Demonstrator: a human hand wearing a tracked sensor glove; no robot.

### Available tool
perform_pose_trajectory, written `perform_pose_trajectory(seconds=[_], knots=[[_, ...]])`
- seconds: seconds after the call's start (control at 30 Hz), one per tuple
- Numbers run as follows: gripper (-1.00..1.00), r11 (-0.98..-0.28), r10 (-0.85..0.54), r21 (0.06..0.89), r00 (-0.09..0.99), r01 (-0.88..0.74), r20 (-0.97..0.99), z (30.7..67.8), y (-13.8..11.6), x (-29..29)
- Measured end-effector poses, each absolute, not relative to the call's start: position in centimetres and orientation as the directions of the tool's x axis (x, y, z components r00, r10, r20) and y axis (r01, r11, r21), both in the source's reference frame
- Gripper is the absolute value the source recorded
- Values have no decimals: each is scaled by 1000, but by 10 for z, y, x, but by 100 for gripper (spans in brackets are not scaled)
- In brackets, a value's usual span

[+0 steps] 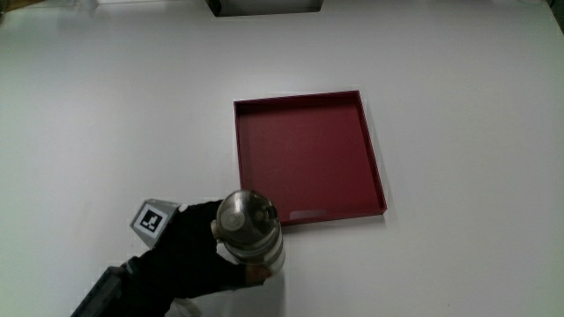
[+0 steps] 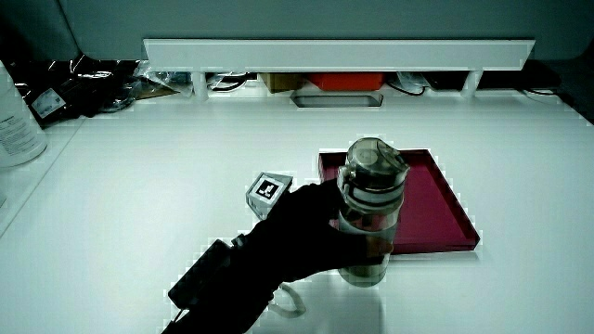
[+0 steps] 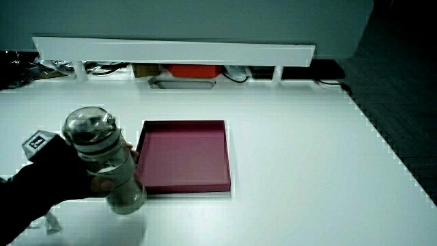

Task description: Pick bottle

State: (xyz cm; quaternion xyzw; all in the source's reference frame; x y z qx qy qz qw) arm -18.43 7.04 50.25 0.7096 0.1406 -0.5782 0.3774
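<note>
A clear bottle with a grey metallic lid stands upright on the white table, just nearer to the person than the red tray. The gloved hand is wrapped around the bottle's body, fingers curled on it. In both side views the bottle shows with the hand closed around its middle. The patterned cube sits on the back of the hand. The bottle's base is close to the table; I cannot tell whether it touches.
The red tray holds nothing. A low white partition runs along the table's edge farthest from the person, with cables and an orange object under it. A white container stands at the table's edge.
</note>
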Motion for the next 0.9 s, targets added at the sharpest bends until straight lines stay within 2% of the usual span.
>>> perform_pose_trajectory(seconds=[0.17, 0.77, 0.9], knots=[[0, -683, -245, 351, 252, 641, -936, 504, 72, -177], [0, -701, -250, 330, 216, 633, -944, 508, 75, -167], [25, -725, -239, 306, 193, 617, -952, 508, 76, -166]])
